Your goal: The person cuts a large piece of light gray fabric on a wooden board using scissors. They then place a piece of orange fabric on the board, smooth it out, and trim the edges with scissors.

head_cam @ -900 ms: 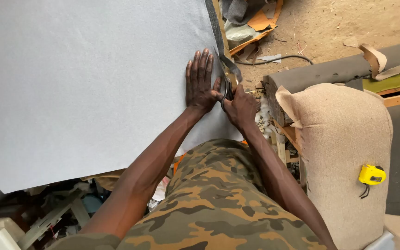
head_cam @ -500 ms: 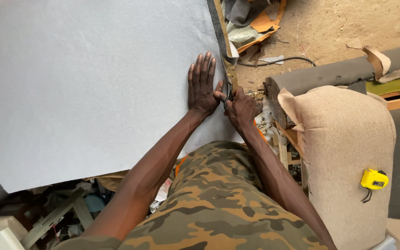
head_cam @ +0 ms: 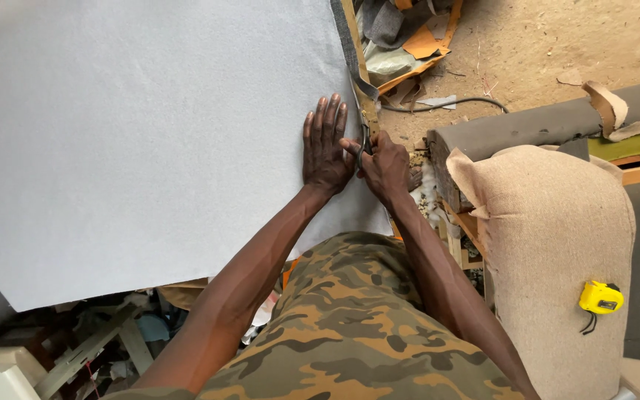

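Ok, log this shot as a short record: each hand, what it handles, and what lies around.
left hand: flat, fingers spread, pressing on the grey fabric sheet near its right edge
right hand: closed on scissors at the sheet's edge
scissors: mostly hidden by the hand; blades hard to make out
grey strip: narrow, running along the sheet's right edge
beige upholstered piece: to the right, a yellow tape measure on it
ground: sandy, with scraps and a cable
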